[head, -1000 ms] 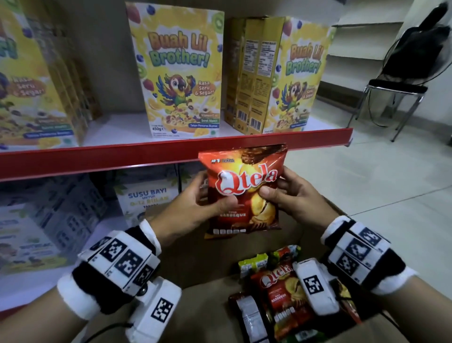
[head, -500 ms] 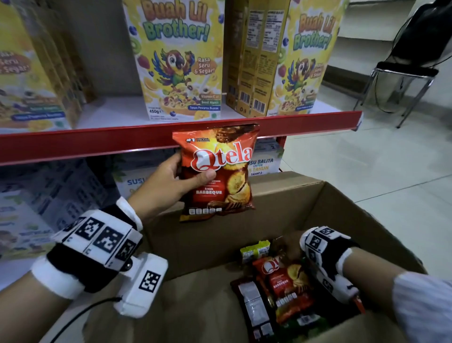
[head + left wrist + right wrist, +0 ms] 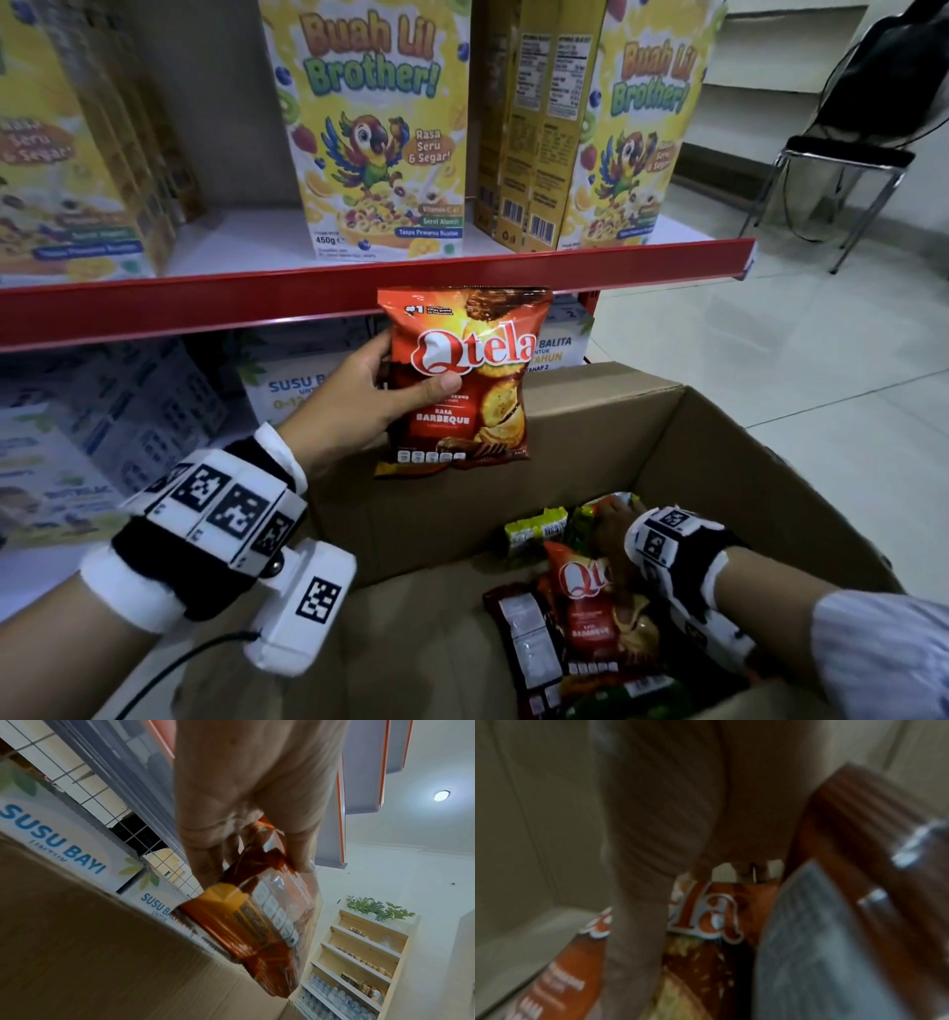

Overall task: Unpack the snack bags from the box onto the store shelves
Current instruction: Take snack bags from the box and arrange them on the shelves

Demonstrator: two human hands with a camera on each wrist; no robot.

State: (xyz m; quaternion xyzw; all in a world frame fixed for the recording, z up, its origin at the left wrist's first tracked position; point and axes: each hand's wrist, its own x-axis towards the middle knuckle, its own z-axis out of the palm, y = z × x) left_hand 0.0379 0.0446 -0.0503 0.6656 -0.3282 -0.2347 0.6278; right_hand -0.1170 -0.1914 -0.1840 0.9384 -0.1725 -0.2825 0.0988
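Observation:
My left hand (image 3: 411, 375) holds a red Qtela barbeque snack bag (image 3: 462, 380) upright, thumb on its front and fingers behind. The bag hangs just below the red shelf edge (image 3: 205, 303), above the open cardboard box (image 3: 719, 462). The left wrist view shows the same bag (image 3: 259, 923) from below, pinched by my left hand (image 3: 254, 868). My right hand (image 3: 613, 534) is down inside the box among several snack bags, over a second Qtela bag (image 3: 590, 611) and beside a green bag (image 3: 534, 529). The right wrist view is blurred: my fingers (image 3: 634, 943) lie across that Qtela bag (image 3: 706, 923), their grip unclear.
Yellow cereal boxes (image 3: 375, 128) stand on the upper shelf. White milk-powder boxes (image 3: 287, 385) fill the lower shelf behind the cardboard box. A dark bag (image 3: 524, 632) lies back-side up in the box. A black chair (image 3: 842, 154) stands on the tiled floor at the far right.
A second ago both hands held the Qtela bag. My right hand let go and dropped into the box. My left hand keeps the bag near the shelf edge.

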